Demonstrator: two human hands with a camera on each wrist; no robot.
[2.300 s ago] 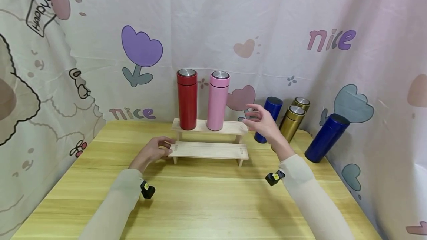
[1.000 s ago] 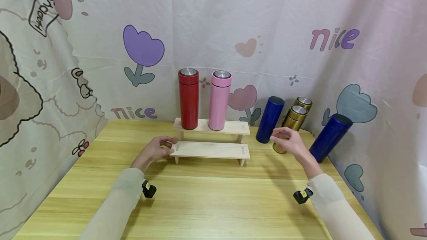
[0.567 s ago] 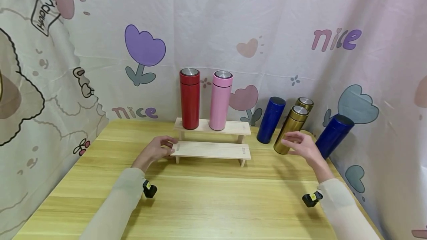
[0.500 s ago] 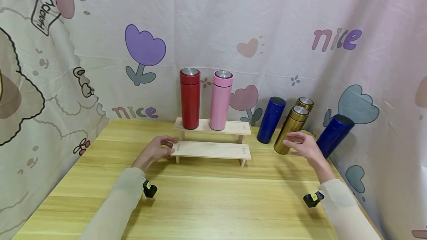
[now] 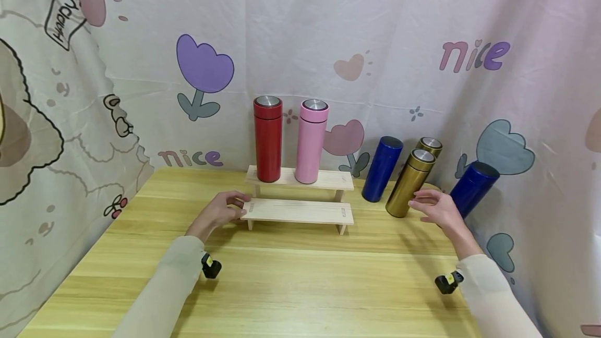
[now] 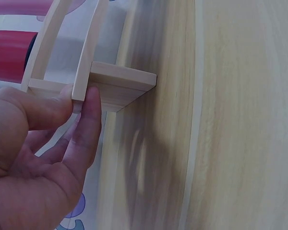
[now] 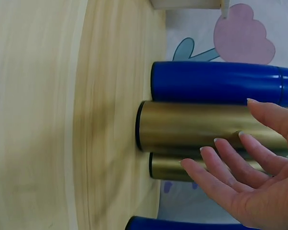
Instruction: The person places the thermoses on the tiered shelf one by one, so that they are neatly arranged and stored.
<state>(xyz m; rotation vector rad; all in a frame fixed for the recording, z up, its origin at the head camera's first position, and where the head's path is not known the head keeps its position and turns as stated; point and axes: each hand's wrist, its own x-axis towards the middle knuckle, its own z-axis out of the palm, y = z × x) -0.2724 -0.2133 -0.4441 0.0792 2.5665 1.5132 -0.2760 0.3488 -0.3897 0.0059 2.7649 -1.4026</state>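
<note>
My left hand [image 5: 220, 210] pinches the left end of the lower board of a two-tier wooden stand [image 5: 300, 211]; in the left wrist view thumb and forefinger sit on either side of the board's end [image 6: 81, 81]. On the upper tier stand a red thermos [image 5: 268, 142] and a pink thermos [image 5: 311, 145], both upright with steel-topped lids. My right hand [image 5: 441, 209] hovers beside the front gold thermos [image 5: 407, 186], fingers spread and slightly bent, holding nothing. A second gold thermos [image 7: 170, 166] stands partly hidden behind the first.
Left of the gold pair stands a blue thermos [image 5: 381, 171]. Another blue thermos [image 5: 473, 189] is at the right, its lower part hidden by my right hand. A patterned cloth [image 5: 394, 25] hangs behind the wooden table [image 5: 291, 286].
My right hand has moved from beside the stand's upper tier rightward and down to the gold thermoses. The left hand keeps its hold on the stand.
</note>
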